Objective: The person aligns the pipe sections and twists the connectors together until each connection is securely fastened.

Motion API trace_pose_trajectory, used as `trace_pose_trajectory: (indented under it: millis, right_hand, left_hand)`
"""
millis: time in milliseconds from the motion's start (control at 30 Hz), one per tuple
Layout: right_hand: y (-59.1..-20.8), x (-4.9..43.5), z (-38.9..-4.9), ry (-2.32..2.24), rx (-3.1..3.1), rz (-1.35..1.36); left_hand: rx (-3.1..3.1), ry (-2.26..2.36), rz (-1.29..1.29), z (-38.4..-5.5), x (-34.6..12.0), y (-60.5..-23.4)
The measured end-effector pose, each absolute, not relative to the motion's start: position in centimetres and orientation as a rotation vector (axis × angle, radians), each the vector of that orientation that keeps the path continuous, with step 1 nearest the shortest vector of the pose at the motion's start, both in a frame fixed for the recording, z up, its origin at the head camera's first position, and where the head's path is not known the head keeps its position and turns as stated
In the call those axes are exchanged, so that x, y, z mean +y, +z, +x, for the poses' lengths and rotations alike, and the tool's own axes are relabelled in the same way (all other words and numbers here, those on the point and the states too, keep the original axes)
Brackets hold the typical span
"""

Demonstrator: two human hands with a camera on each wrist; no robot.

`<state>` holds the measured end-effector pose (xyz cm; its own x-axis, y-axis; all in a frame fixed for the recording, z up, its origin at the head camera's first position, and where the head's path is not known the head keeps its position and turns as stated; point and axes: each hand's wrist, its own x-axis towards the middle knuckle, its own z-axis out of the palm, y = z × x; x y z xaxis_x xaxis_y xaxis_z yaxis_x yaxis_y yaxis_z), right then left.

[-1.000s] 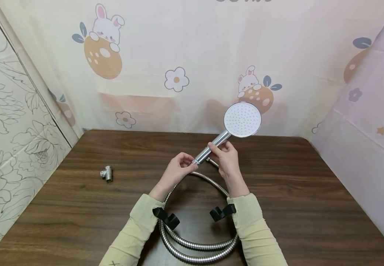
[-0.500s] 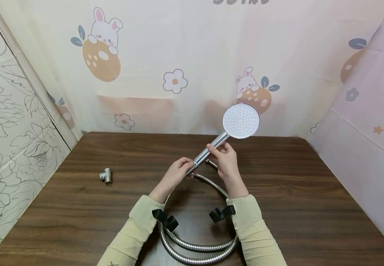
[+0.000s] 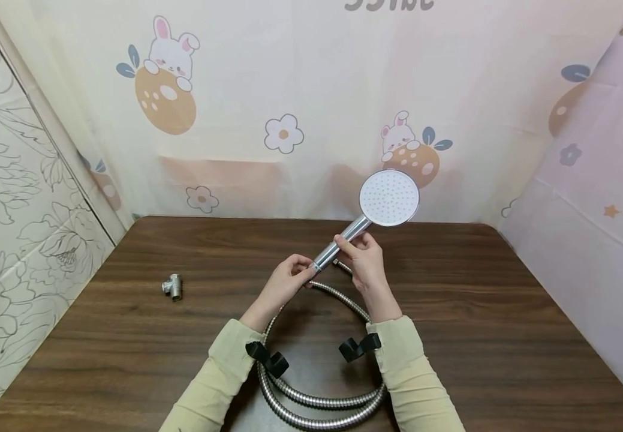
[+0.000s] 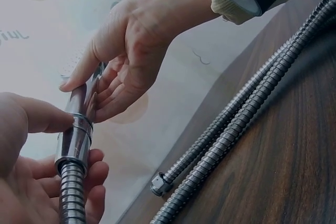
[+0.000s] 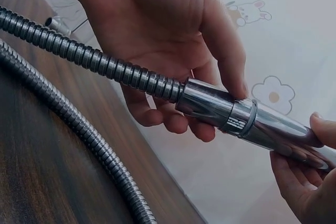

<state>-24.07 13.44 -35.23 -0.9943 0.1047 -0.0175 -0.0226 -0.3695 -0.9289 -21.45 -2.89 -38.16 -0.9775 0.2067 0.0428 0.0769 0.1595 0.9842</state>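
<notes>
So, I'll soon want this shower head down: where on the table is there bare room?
Right of the right sleeve, the table is bare out to its right edge. Another bare patch lies between the small metal fitting and the left sleeve. The middle is crowded: the hose loops between the sleeves, and the shower head is held beyond.

A small metal fitting (image 3: 174, 287) lies on a brown wood-grain table (image 3: 484, 324), a rabbit-print cloth (image 3: 333, 84) hanging behind.

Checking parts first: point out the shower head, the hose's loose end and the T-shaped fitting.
Shower head (image 3: 389, 197), head view: on its white face.
Loose hose end (image 4: 160, 184), left wrist view: on the nut.
T-shaped fitting (image 3: 175, 287), head view: on its body.
</notes>
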Motion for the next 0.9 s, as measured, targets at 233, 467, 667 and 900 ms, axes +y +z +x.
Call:
trace_pose_trajectory:
  millis: [233, 467, 667, 900]
  right_hand:
    - [-35.5, 13.43, -24.0, 2.539, -1.722, -0.126]
    - [-35.45, 13.41, -23.95, 2.532, -1.736, -0.142]
    - [-35.33, 13.34, -24.09, 2.532, -1.739, -0.146]
    - [-35.4, 13.36, -23.98, 2.523, -1.758, -0.158]
  left_hand:
    - [2.458, 1.891, 0.269, -21.34, -2.91, -38.4]
    - [2.468, 1.851, 0.279, -21.37, -2.68, -38.43]
    - [2.357, 1.884, 0.212, -21.63, -2.58, -38.09]
    - [2.229, 1.92, 0.218, -21.52, -2.42, -38.05]
